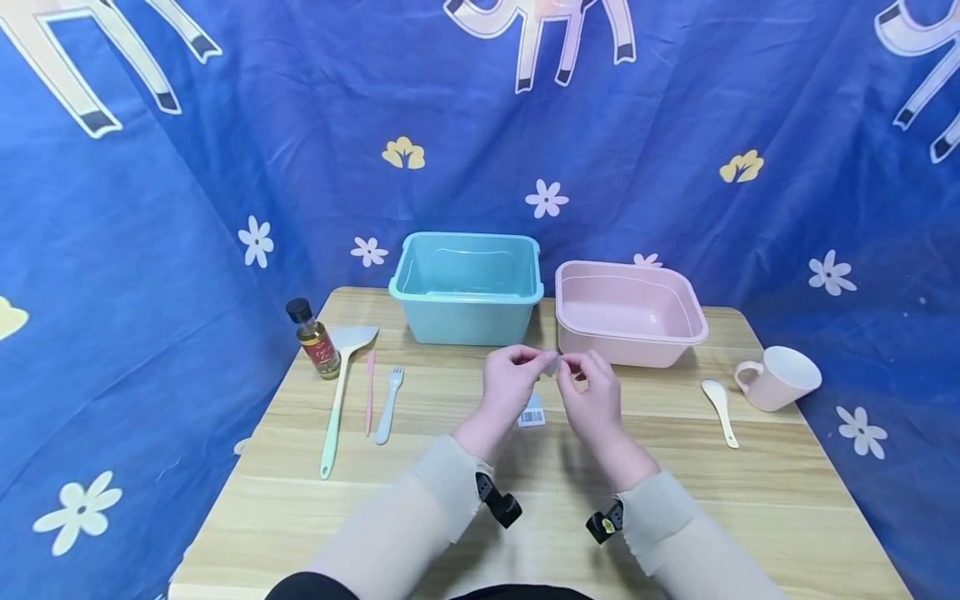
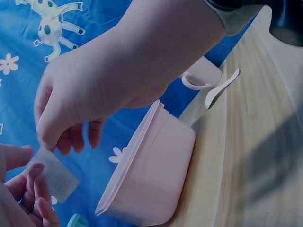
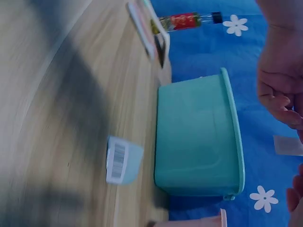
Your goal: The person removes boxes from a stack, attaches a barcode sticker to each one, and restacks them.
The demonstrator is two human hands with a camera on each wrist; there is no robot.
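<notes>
My left hand [image 1: 507, 385] and right hand [image 1: 592, 398] meet above the table, in front of the two basins. Between their fingertips is a small, whitish, see-through rectangular piece [image 2: 60, 178], pinched at its edge by both hands. Its lower part hangs free in the left wrist view, with faint print on it; the right wrist view catches only one end of the piece [image 3: 287, 145]. Below the hands lies a light blue packet with a white barcode label [image 3: 124, 161], flat on the wood and touched by neither hand.
Behind stand a teal basin [image 1: 465, 321] and a pink basin [image 1: 630, 346]. At left are a sauce bottle [image 1: 318, 346], a spatula [image 1: 337, 400], a pink stick-like utensil [image 1: 370, 392] and a fork [image 1: 388, 408]. A white spoon [image 1: 720, 408] and mug [image 1: 783, 379] are at right.
</notes>
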